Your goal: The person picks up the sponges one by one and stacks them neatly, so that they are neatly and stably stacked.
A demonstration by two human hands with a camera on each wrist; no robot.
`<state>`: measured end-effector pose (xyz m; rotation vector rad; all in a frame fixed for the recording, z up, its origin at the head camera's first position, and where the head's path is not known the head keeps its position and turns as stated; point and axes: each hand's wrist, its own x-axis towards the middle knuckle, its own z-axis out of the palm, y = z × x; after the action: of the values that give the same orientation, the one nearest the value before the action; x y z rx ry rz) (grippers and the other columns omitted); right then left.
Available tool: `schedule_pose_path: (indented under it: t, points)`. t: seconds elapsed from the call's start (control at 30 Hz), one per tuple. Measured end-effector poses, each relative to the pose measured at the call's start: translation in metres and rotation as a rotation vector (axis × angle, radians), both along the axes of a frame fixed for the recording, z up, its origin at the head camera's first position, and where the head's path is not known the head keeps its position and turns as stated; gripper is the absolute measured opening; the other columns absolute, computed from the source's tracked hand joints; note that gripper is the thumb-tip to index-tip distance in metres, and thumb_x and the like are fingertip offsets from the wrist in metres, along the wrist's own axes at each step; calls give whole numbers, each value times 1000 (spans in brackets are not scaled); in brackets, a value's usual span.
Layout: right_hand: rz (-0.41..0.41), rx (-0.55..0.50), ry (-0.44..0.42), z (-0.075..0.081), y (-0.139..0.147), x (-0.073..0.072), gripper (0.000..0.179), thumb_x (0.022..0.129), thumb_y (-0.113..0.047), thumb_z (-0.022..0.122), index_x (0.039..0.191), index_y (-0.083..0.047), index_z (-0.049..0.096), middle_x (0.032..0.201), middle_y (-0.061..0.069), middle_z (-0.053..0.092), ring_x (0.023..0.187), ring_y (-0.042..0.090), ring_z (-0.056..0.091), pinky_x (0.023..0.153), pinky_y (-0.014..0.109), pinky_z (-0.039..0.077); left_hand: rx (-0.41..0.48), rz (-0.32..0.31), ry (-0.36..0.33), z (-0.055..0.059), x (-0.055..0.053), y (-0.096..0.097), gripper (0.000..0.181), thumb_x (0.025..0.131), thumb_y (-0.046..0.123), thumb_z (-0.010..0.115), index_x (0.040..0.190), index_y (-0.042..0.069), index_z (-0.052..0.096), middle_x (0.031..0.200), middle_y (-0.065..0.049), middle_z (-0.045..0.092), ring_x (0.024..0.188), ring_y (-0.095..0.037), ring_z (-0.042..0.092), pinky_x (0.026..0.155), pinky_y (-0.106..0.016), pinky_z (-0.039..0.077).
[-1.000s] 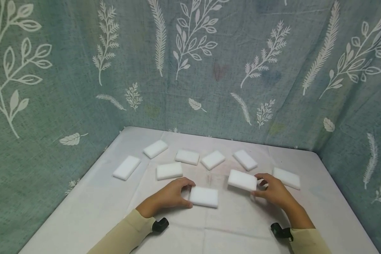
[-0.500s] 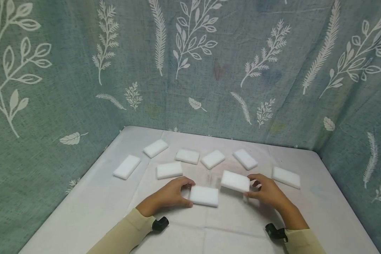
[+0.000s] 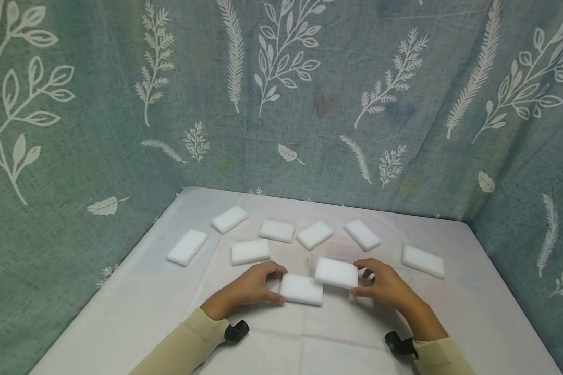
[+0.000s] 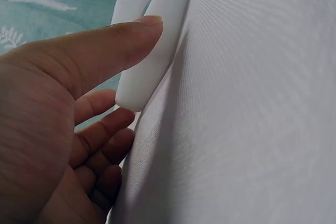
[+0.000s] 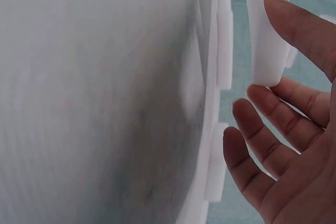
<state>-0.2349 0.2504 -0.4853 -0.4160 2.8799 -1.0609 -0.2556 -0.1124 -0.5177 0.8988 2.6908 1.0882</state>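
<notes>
So since the earlier frame your right hand (image 3: 386,284) has brought the raised slab (image 3: 336,273), a white, foam-looking rectangular block, leftward. From the head view its left end now covers the far right corner of the table slab (image 3: 302,290), a matching white, foam-looking rectangle lying on the white cloth-covered table (image 3: 319,354). That table slab hasn't budged, so I'll place everything by it.

Going left to right: the leftmost slab (image 3: 187,247), another loose white rectangle, sits well left of it and beyond. Your left hand (image 3: 251,285) is at the table slab's left end, thumb on the near edge and a fingertip on the far edge, so you've got it pinched. The table slab's long axis runs left to right in front of you.

Here's the bit I think matters: the raised slab is above and just right of the table slab, slightly beyond, long axes roughly parallel. In the left wrist view there's a dark gap along part of their length; I can't tell if they touch anywhere. Your right hand is the nearer one to the raised slab, thumb and fingers pinching its right end. The rightmost slab (image 3: 423,261), white and rectangular too, lies well right of the table slab.
</notes>
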Motion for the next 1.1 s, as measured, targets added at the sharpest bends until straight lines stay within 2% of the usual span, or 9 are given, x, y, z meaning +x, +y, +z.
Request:
schedule_pose_path:
  t: [0.33,0.57,0.93,1.1]
  points:
    - [36,64,11,4,-20,4,70,67,-33,91,127,-12,62,114,-2,61,96,18,58,78,38,50,-16,-2,6,-1,0,-1,67,66,42,89,121,15,62,111,8,60,103,-11,54,92,-32,45]
    - [35,99,47,8,-32,9,68,66,-30,91,125,-13,62,116,-3,61,100,20,59,81,39,50,-14,8,-7,4,2,1,67,66,40,90,121,15,63,113,7,61,105,-12,55,94,-33,44]
    - [139,158,128,15,-52,17,64,72,-40,86,126,-18,60,119,-6,59,102,17,60,81,38,50,-30,6,11,3,1,0,67,66,40,89,122,16,63,115,8,61,106,-11,55,95,-33,44]
    - [156,174,159,15,-59,19,63,72,-43,85,125,-17,61,115,-6,60,99,15,60,79,38,50,-31,11,-1,4,1,1,68,66,40,90,123,15,62,116,7,61,107,-12,54,95,-34,44]
